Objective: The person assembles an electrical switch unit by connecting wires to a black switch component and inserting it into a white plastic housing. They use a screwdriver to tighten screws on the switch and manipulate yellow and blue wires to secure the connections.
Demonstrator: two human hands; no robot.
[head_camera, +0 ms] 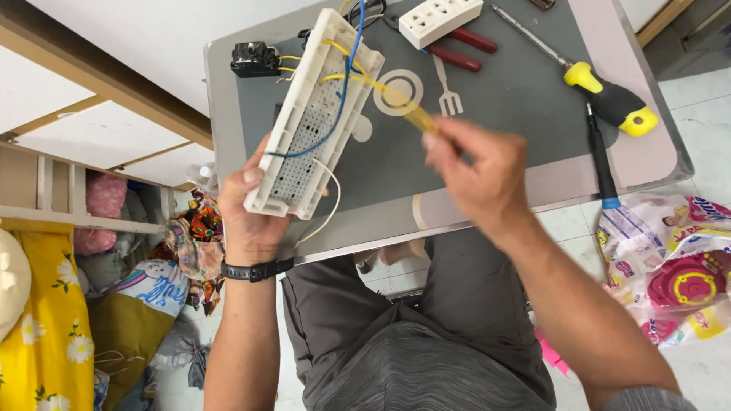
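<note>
1. The left hand (247,217), left of centre, grips the lower end of an open white plastic casing (314,114), fingers wrapped behind it.
2. Inside the casing run blue and yellow wires (344,72) over a perforated panel.
3. The right hand (478,175), at centre, pinches a translucent yellow screwdriver (400,103), its tip inside the casing.
4. A grey table (525,99) lies beneath, at the upper middle.

My left hand (247,217) holds the open socket housing (316,114) above the near left edge of the surface (525,175), tilted away from me. My right hand (480,175) is to its right, pinching a tool (400,103) that reaches to the housing. Behind lie a socket strip (439,19) and pliers (457,47); two screwdrivers (605,95) lie far right.
</note>
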